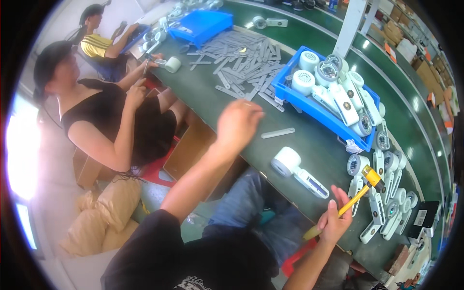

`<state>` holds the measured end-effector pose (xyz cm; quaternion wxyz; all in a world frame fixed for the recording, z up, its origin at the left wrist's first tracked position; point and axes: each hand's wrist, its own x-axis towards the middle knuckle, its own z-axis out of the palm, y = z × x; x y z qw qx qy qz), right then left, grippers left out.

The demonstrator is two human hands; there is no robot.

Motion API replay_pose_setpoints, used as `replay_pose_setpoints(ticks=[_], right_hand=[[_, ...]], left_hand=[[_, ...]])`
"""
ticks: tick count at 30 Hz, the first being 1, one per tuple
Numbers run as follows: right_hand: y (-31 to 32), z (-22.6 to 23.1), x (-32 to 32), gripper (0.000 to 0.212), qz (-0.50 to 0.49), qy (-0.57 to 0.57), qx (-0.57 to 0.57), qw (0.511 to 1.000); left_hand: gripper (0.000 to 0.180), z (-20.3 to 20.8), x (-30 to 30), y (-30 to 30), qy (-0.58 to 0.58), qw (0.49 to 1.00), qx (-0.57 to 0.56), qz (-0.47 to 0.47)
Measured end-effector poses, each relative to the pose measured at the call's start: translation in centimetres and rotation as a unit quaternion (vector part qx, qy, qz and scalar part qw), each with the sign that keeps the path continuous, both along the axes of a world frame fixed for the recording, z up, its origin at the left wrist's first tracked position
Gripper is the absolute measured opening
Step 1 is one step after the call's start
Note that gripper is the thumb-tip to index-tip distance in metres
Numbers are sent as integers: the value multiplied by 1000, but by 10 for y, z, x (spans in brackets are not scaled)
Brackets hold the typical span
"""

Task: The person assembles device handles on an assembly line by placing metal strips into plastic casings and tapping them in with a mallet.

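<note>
My right hand (333, 223) holds a hammer with a yellow handle (355, 200) and a yellow-and-black head, the handle lying across the palm. Some of its fingers stretch upward. My left hand (238, 124) hovers over the table edge, its fingers loosely bent and nothing visible in them. To its right lies a single grey strip (278, 133) on the dark table. Between my hands a white handheld fan (286, 161) rests on its side, its handle pointing toward my right hand. A dark slot runs along that handle.
Many grey strips (241, 60) lie heaped beyond my left hand. A blue bin (316, 112) full of white fans stands at the table's far side, with more fans (386, 203) at right. Another blue bin (203, 26) stands farther back. Two co-workers (104, 111) sit at left.
</note>
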<state>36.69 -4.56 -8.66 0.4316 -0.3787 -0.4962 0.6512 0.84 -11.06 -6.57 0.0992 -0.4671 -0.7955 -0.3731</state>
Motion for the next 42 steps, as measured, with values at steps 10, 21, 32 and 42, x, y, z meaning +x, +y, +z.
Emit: replay_pose_setpoints(ticks=[10, 21, 32, 42], right_hand=[[0, -3, 3, 28, -4, 47, 33, 998], [-63, 62, -18, 34, 13, -134, 111, 985], [-9, 57, -24, 25, 15, -208, -27, 978], [14, 62, -31, 22, 113, -346, 56, 930]], left_hand=[[23, -26, -30, -44, -123, 990, -44, 47], [11, 62, 80, -49, -266, 899, 20, -347], [62, 10, 95, -4, -17, 931, 21, -364], [36, -10, 90, 6, 36, 912, 81, -400]])
